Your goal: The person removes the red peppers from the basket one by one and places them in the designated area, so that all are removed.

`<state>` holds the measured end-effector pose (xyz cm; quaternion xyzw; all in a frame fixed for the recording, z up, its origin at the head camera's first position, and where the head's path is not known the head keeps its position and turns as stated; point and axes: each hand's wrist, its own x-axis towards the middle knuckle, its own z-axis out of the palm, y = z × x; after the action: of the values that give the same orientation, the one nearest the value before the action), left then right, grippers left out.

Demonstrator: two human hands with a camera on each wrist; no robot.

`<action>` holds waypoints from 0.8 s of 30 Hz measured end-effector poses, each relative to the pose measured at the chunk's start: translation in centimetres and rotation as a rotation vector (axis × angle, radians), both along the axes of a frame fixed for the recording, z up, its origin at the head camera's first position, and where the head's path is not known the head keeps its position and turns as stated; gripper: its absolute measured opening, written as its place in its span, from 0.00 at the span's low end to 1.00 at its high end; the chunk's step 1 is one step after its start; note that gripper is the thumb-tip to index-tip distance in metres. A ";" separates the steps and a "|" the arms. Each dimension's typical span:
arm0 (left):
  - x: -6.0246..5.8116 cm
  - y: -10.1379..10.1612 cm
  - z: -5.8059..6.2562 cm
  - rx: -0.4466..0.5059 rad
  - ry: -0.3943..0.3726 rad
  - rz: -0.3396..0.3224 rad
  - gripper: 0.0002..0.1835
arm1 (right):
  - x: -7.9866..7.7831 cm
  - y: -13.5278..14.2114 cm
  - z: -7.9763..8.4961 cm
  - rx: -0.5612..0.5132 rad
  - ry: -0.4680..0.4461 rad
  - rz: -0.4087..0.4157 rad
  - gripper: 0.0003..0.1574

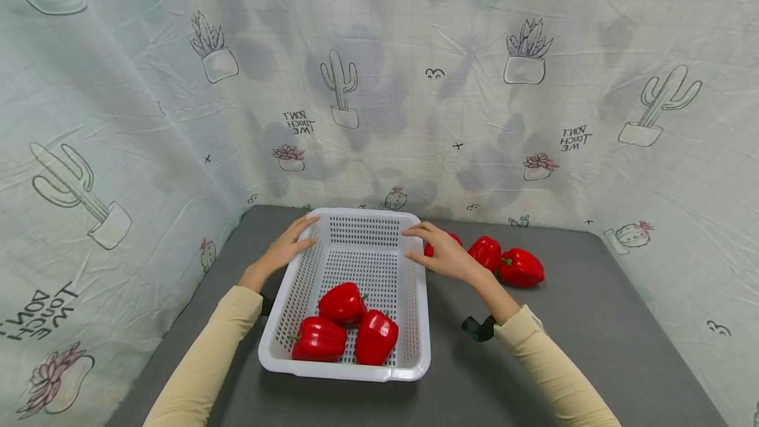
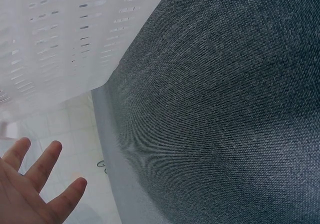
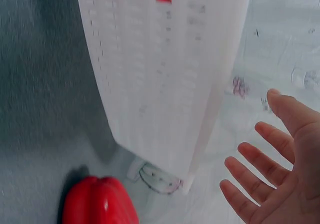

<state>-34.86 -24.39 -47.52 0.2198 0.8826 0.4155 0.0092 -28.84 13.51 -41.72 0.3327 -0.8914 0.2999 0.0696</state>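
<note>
The white basket [image 1: 338, 369] stands on the grey table [image 1: 356, 407] between the two hands. It is rectangular with rounded corners, a broad smooth rim, and rows of small slots through its walls and floor.

Three glossy red peppers lie inside, at the near end: a left near pepper [image 1: 320, 339], a right near pepper [image 1: 376, 338], and a farther pepper [image 1: 342, 303] just behind them. Each is plump and lobed, with a green stem.

Three more red peppers lie on the table right of the basket: one partly hidden pepper [image 1: 455, 238] behind the right hand [image 1: 443, 252], a middle pepper [image 1: 486, 253], and an outer pepper [image 1: 522, 268] showing its green stem. That makes one basket and six peppers.

The left hand [image 1: 287, 246] is at the basket's far left side, the right at its far right. Each grip is loose, fingers spread; whether any fingertip touches the rim, I cannot tell.
</note>
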 end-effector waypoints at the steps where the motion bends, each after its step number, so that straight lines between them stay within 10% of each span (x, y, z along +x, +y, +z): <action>1: 0.0 0.0 0.0 0.006 -0.001 0.002 0.31 | 0.2 -0.2 0.0 -0.003 -0.012 0.010 0.29; 7: 1.3 0.6 1.8 0.025 -0.038 -0.008 0.30 | 1.0 -1.2 -0.5 0.012 -0.043 0.054 0.31; 24: 2.4 0.7 0.6 0.019 -0.028 0.029 0.31 | 4.4 -2.2 -1.5 0.020 -0.184 0.224 0.38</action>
<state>-32.47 -23.67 -46.96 0.2012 0.8816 0.4268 0.0133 -24.40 11.35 -43.21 0.4019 -0.8541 0.3263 -0.0496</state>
